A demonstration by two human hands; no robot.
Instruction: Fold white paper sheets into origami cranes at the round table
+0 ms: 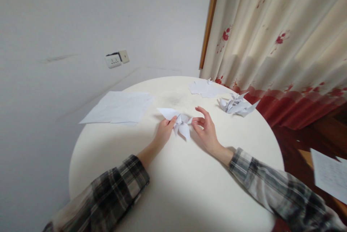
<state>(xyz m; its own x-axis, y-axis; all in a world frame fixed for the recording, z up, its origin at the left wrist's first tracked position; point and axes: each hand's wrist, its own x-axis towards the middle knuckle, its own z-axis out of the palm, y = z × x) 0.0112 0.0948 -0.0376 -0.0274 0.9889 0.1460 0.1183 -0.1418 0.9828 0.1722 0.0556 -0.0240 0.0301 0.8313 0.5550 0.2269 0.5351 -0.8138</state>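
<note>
A white folded-paper flower (pixel 183 129) with several pointed petals is held just above the round table, near its middle. My left hand (pixel 165 130) grips it from the left, thumb on top by the flower's centre, and one long petal sticks out past the fingers. At its right side, my right hand (pixel 205 129) pinches the tip of a petal between thumb and fingers, while the index finger is raised and curved. The undersides of the petals and the left fingertips are hidden.
The round white table (pixel 162 192) stands against a wall with a socket (pixel 113 60). Paper sheets (pixel 119 107) lie at left, another paper piece (pixel 204 88) at the back, folded paper shapes (pixel 237 106) at right. A curtain (pixel 271 43) hangs behind; printed paper (pixel 329 174) lies lower right.
</note>
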